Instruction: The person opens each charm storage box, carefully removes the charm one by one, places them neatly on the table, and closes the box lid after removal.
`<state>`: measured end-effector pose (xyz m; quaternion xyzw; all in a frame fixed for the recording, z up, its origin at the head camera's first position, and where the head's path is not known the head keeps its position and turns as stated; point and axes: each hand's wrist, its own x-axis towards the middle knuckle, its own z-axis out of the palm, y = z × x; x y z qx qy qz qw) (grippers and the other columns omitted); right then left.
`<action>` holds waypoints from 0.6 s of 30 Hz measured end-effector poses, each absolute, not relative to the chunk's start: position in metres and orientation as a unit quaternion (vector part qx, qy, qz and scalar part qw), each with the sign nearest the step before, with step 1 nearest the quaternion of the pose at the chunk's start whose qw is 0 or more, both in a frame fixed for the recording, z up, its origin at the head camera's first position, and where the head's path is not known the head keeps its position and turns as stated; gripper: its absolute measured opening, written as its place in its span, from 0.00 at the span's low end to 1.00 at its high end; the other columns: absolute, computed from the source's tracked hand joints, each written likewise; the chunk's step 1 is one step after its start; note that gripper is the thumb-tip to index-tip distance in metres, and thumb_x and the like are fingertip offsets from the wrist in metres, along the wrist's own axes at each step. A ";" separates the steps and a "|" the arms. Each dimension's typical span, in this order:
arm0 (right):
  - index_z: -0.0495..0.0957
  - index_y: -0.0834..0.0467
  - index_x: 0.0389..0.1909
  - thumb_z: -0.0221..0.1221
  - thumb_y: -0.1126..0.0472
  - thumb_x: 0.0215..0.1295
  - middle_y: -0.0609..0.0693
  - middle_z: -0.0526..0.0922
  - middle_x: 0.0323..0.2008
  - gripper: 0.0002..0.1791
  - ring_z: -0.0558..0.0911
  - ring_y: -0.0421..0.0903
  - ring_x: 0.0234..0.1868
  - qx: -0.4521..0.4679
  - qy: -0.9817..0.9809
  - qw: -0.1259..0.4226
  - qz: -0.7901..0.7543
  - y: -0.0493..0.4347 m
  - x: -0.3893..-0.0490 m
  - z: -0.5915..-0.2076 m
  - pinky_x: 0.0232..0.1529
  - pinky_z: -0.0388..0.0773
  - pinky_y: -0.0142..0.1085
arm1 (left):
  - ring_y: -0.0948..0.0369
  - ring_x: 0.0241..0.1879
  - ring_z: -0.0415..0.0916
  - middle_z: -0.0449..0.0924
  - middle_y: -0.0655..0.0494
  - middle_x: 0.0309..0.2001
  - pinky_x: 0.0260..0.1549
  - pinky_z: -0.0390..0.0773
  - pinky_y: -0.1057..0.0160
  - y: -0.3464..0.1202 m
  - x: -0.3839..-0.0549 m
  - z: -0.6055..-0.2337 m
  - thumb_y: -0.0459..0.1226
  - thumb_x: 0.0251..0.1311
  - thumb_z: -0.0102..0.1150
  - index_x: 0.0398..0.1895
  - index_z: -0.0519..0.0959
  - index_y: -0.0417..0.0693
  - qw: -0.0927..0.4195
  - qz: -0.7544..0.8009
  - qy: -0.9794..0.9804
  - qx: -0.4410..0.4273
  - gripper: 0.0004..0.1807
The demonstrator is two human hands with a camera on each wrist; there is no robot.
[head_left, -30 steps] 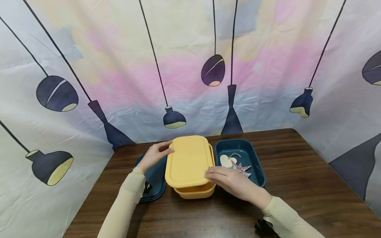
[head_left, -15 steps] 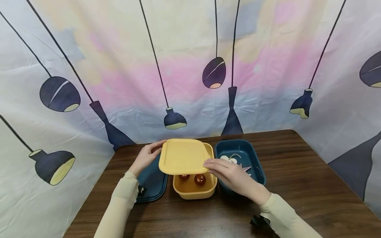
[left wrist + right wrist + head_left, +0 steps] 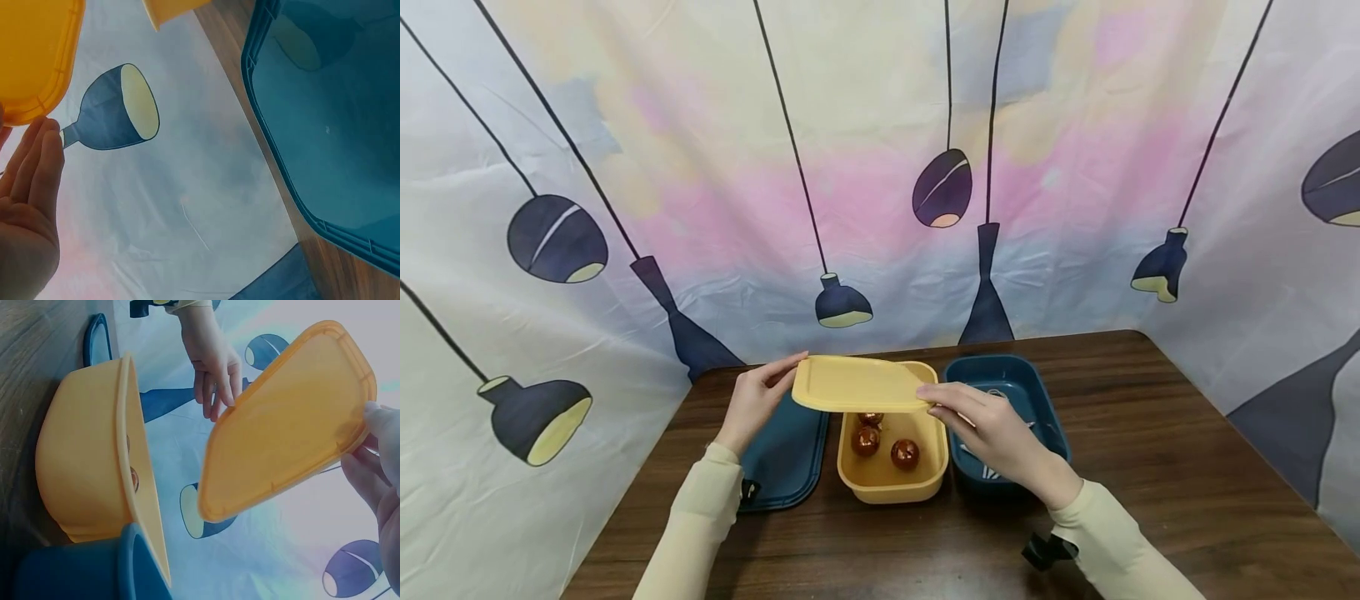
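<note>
Above the yellow box (image 3: pixel 892 492), both hands hold up its yellow lid (image 3: pixel 857 383), tilted. My left hand (image 3: pixel 754 406) pinches the lid's far left corner between thumb and fingertips. At the right edge, my right hand (image 3: pixel 1000 433) grips it with the thumb on one face and fingers on the other, as the right wrist view shows. Several shiny copper-brown balls (image 3: pixel 905 454) lie in the box, one partly hidden by the lid. In the right wrist view the lid (image 3: pixel 294 425) is well clear of the box (image 3: pixel 87 450).
Right of the yellow box stands a dark blue box (image 3: pixel 1045 400) with small ornaments, mostly hidden by my right hand. A dark blue lid (image 3: pixel 786 458) lies to the left on the wooden table (image 3: pixel 1150 467). A lamp-patterned cloth (image 3: pixel 880 208) hangs behind.
The lid, which covered most of the yellow box, has been lifted and tilted up towards the left by both hands. The balls inside have come into view.
</note>
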<state>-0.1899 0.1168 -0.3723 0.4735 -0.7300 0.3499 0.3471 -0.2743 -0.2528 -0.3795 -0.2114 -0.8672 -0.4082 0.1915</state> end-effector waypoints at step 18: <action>0.80 0.62 0.61 0.58 0.77 0.68 0.55 0.86 0.48 0.22 0.87 0.47 0.41 0.352 -0.717 0.325 0.507 0.117 -0.198 -0.366 0.40 0.83 0.31 | 0.60 0.42 0.84 0.87 0.58 0.45 0.40 0.81 0.73 -0.251 -0.262 -0.367 0.34 0.66 0.64 0.52 0.88 0.52 0.271 -0.396 -0.837 -0.265 0.13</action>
